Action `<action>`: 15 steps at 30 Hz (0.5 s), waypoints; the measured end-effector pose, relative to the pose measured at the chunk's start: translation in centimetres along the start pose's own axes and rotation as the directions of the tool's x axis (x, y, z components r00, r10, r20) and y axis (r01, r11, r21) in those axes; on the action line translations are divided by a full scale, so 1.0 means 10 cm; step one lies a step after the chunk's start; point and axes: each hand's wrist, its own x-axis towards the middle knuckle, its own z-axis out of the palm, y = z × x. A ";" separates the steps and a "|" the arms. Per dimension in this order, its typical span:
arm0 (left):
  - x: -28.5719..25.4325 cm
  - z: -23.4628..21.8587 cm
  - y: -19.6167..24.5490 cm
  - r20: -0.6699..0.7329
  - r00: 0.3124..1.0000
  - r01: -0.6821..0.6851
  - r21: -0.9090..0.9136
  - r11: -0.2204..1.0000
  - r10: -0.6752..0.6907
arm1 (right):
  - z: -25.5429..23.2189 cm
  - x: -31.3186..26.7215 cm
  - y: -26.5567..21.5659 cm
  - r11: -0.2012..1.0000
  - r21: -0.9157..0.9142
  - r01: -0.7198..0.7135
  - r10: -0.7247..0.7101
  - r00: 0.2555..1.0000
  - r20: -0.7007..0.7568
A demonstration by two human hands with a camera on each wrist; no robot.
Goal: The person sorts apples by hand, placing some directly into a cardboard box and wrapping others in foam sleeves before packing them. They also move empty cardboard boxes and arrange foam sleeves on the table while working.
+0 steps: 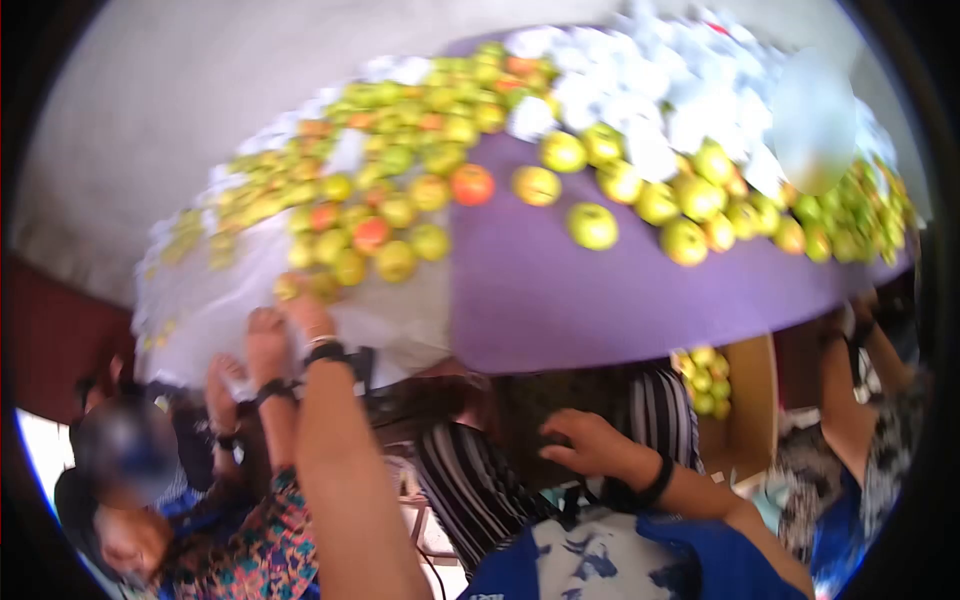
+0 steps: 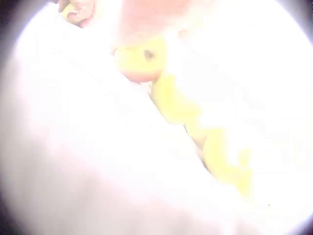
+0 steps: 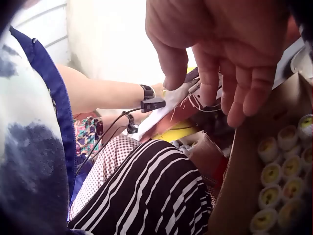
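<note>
My left hand [image 1: 306, 312] is at the near edge of the apple pile on the left side of the table, its fingers at a yellow-green apple [image 1: 288, 287]. In the washed-out left wrist view, the hand lies right against an apple [image 2: 142, 61] with a dark stem hollow, and more apples [image 2: 171, 100] line up beside it. Over my lap hangs my right hand [image 1: 598, 442], holding nothing, its fingers loosely bent in the right wrist view. Close to that hand stands a cardboard box [image 3: 234, 181] with apples in white sleeves [image 3: 270, 174] inside.
A purple cover [image 1: 560, 300] and pale sheeting [image 1: 215, 310] lie on the table. White foam sleeves [image 1: 640, 80] are heaped at the back right, with loose apples [image 1: 685, 240] in front. Another person's hand [image 1: 267, 340] is beside my left one; someone also sits at right.
</note>
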 end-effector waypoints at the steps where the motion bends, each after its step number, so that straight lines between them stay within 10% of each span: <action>1: 0.08 -0.10 -0.14 0.101 0.992 -0.104 0.300 0.948 0.077 | 0.04 -0.01 0.03 1.000 0.001 0.007 -0.007 1.000 -0.022; 3: 0.21 -0.27 -0.39 0.297 0.927 -0.375 0.759 0.533 0.228 | 0.10 0.03 0.09 1.000 -0.003 0.018 -0.018 0.997 -0.074; 4: 0.22 -0.23 -0.29 0.340 0.940 -0.290 0.815 0.501 -0.009 | 0.10 0.02 0.10 0.999 -0.007 0.035 -0.035 0.994 -0.101; 5: 0.25 -0.30 -0.89 0.421 0.820 -0.566 0.699 0.438 0.388 | 0.07 0.02 0.07 0.998 0.065 0.020 -0.013 0.994 -0.105; 7: -0.26 -0.13 0.46 0.501 0.864 -0.425 0.772 0.472 -0.041 | -0.05 -0.10 0.00 0.991 0.131 -0.013 0.032 0.990 -0.139; 10: -0.41 -0.12 0.52 0.483 0.848 -0.480 0.524 0.704 0.219 | -0.40 -0.37 -0.16 0.900 0.426 0.090 -0.033 0.990 -0.139; 13: -0.70 -0.02 1.01 0.477 0.854 -0.502 0.650 0.570 0.208 | -0.85 -0.83 0.01 0.848 0.522 0.092 0.069 0.957 -0.281; 15: -0.74 0.07 1.09 0.275 0.960 -0.100 0.524 0.846 -0.057 | -1.06 -1.19 0.22 0.703 0.709 -0.060 0.415 0.843 -0.341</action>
